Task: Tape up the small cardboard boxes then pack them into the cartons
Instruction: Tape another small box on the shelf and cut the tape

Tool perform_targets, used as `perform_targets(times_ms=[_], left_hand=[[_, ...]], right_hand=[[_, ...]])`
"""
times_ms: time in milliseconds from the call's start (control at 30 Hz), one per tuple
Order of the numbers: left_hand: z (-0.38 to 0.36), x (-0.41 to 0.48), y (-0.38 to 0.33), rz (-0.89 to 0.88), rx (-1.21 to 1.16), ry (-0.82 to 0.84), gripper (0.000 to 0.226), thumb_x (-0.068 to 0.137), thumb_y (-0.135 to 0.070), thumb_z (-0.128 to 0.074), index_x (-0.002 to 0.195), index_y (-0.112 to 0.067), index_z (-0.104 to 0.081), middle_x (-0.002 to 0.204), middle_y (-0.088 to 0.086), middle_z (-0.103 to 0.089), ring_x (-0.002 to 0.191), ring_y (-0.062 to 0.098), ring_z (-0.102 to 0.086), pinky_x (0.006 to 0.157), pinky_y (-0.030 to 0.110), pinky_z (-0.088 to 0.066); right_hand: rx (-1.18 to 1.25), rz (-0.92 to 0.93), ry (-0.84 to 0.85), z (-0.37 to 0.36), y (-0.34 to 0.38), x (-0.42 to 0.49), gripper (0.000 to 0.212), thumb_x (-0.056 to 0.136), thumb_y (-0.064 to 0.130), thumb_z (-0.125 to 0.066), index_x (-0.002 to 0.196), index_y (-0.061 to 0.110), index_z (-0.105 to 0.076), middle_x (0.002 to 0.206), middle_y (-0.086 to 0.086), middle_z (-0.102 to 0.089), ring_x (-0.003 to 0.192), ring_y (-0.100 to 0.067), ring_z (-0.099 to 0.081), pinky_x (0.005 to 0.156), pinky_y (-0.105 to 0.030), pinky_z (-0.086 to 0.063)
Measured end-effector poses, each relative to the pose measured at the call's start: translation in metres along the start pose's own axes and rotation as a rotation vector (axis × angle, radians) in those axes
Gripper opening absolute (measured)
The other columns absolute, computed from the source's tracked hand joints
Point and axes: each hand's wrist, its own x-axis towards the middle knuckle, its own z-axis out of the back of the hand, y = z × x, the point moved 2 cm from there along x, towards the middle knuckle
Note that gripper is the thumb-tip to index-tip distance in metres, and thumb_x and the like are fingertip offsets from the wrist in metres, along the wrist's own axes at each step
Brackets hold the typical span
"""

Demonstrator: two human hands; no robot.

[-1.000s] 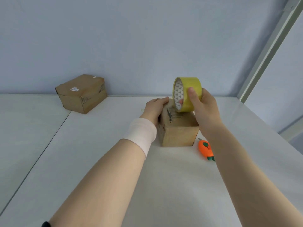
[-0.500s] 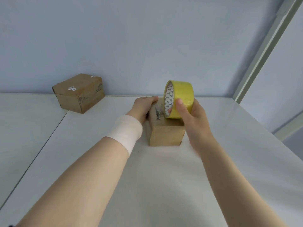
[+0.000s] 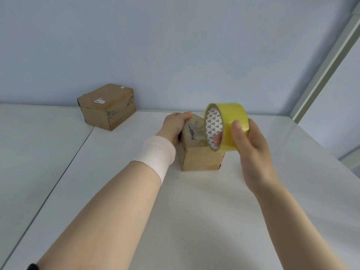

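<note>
**A:** White table (image 3: 194, 215), and the biggest thing on it is the far box (image 3: 106, 108). It sits well beyond the left fingers and off to their left, by the wall. It's closed, so I can't say what's in it.

**B:** Is that a carton for packing into?

**A:** Can't tell. I see no open carton anywhere.

**B:** And the small box (image 3: 200, 158)?

**A:** Right under both sets of fingers. The left hand (image 3: 175, 125) is curled over its far top edge, gripping it. The top looks closed, and nothing of the inside shows.

**B:** The tape (image 3: 231, 121)?

**A:** A yellow roll, held in the right hand (image 3: 253, 149). The thumb is clamped on the outer band and the other fingers are tucked through the core. One fingertip shows through the film. The roll is held on edge over the near right part of the box top. I can't tell whether it touches the cardboard.

**B:** So what does the next move hang on?

**A:** The roll's axis, I'd say. It runs roughly crosswise, from the right fingers toward the left ones, with the hole facing left. So the tape would pay out front to back along the top. The right hand is the working one and the left only steadies the box. I can't make out a loose end, and that would have to be stuck down first.
</note>
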Motion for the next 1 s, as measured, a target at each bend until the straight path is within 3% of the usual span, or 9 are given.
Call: perform_targets(times_ms=[200,367,467,567,633,700,800,867,1000], left_hand=[[0.002,-0.001,0.0,-0.002,0.024,-0.005,0.012,0.089,-0.023,-0.06,0.083,-0.013,-0.057,0.077,0.003,-0.062,0.062,0.013,-0.058,0.042,0.014,-0.043],[0.002,0.001,0.001,-0.004,0.038,-0.028,0.013,0.088,-0.024,-0.061,0.08,-0.015,-0.058,0.077,0.002,-0.063,0.062,0.014,-0.06,0.048,0.018,-0.044],[0.001,-0.001,0.001,-0.014,0.065,-0.02,0.012,0.088,-0.026,-0.061,0.086,-0.014,-0.059,0.082,0.003,-0.064,0.069,0.015,-0.062,0.054,0.02,-0.046],[0.005,-0.001,-0.008,-0.176,0.334,-0.047,0.035,0.089,-0.031,-0.061,0.118,-0.013,-0.054,0.115,0.006,-0.059,0.104,0.02,-0.057,0.086,0.026,-0.044],[0.008,-0.01,-0.023,-0.48,0.773,-0.141,0.051,0.089,-0.036,-0.06,0.134,-0.015,-0.045,0.133,0.007,-0.05,0.125,0.022,-0.045,0.106,0.03,-0.032],[-0.002,-0.03,-0.035,-0.75,0.964,-0.016,0.055,0.089,-0.041,-0.058,0.137,-0.02,-0.045,0.145,0.003,-0.042,0.138,0.02,-0.03,0.112,0.029,-0.02],[-0.025,-0.053,-0.02,-0.754,1.216,0.326,0.064,0.083,-0.06,-0.053,0.139,-0.031,-0.042,0.152,-0.001,-0.029,0.143,0.017,-0.017,0.113,0.035,-0.018],[-0.029,-0.056,-0.005,-0.752,1.424,0.369,0.07,0.082,-0.064,-0.051,0.142,-0.032,-0.035,0.155,-0.003,-0.022,0.143,0.017,-0.017,0.112,0.034,-0.017],[-0.021,-0.042,-0.008,-0.79,1.371,0.352,0.062,0.083,-0.06,-0.053,0.138,-0.035,-0.04,0.155,-0.008,-0.023,0.141,0.011,-0.02,0.108,0.026,-0.018]], right_hand=[[-0.125,-0.028,-0.167,0.001,0.007,-0.018,0.036,0.082,0.051,-0.06,0.071,0.017,-0.056,0.058,0.013,-0.057,0.05,0.004,-0.048,0.049,-0.008,-0.038],[-0.255,-0.223,-0.191,0.01,-0.01,-0.07,0.053,0.08,0.055,-0.056,0.074,0.003,-0.055,0.052,0.004,-0.053,0.042,-0.001,-0.045,0.042,-0.013,-0.034],[-0.237,-0.341,-0.132,0.009,-0.017,-0.073,0.052,0.08,0.046,-0.056,0.086,-0.005,-0.057,0.062,-0.004,-0.06,0.052,-0.011,-0.056,0.056,-0.031,-0.049],[-0.229,-0.374,-0.112,0.006,-0.015,-0.067,0.057,0.082,0.047,-0.057,0.088,-0.01,-0.055,0.071,-0.01,-0.053,0.062,-0.023,-0.05,0.067,-0.05,-0.05],[-0.235,-0.37,-0.12,0.009,-0.016,-0.065,0.056,0.082,0.048,-0.056,0.086,-0.008,-0.057,0.065,-0.001,-0.052,0.059,-0.017,-0.051,0.061,-0.036,-0.047],[-0.236,-0.38,-0.14,0.011,-0.018,-0.063,0.049,0.085,0.045,-0.056,0.083,-0.004,-0.058,0.051,0.012,-0.053,0.048,-0.009,-0.052,0.05,-0.019,-0.041],[-0.21,-0.397,-0.12,0.011,-0.019,-0.058,0.04,0.087,0.041,-0.056,0.078,0.002,-0.059,0.046,0.011,-0.059,0.041,-0.006,-0.053,0.04,-0.012,-0.038],[-0.145,-0.413,-0.086,0.011,-0.019,-0.056,0.033,0.09,0.037,-0.055,0.075,0.008,-0.06,0.049,0.005,-0.064,0.041,-0.007,-0.057,0.04,-0.01,-0.04],[-0.026,-0.433,0.027,0.006,-0.018,-0.061,0.027,0.094,0.029,-0.051,0.085,0.007,-0.063,0.063,0.007,-0.07,0.057,-0.001,-0.064,0.05,-0.008,-0.043]])
